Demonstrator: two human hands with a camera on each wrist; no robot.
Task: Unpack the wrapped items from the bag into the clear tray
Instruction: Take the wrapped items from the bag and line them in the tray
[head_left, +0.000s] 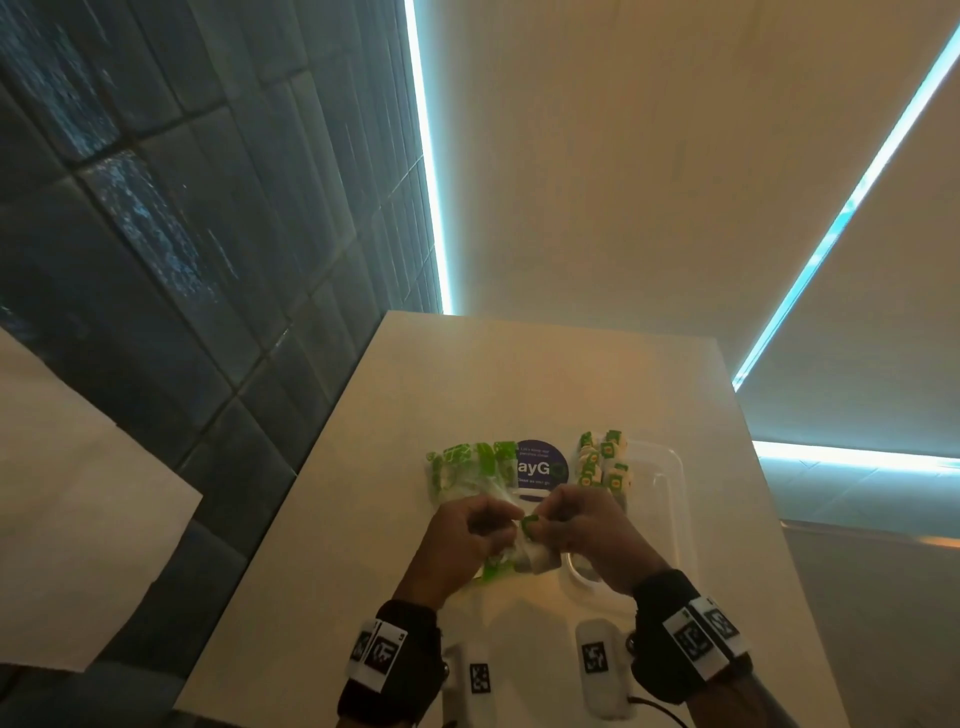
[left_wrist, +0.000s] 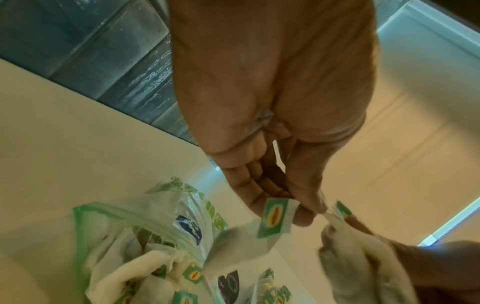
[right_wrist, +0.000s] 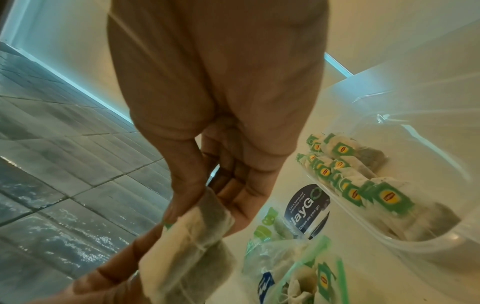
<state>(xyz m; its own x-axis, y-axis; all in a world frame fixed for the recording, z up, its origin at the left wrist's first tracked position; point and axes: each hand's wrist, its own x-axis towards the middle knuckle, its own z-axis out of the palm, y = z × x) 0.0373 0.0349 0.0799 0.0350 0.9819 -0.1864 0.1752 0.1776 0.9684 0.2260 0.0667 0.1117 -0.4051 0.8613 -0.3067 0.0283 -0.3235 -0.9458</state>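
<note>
Fingers of your left hand (left_wrist: 272, 156) and right hand (right_wrist: 207, 164) pinch one tea bag (right_wrist: 192, 242) above the bag (left_wrist: 145, 232) | step: separating | next: drop it into clear tray (head_left: 675, 499).

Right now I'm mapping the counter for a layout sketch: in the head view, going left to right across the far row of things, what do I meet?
Green-printed bag → round dark sticker → tea bags with green tags → bare far end of the clear tray.
</note>
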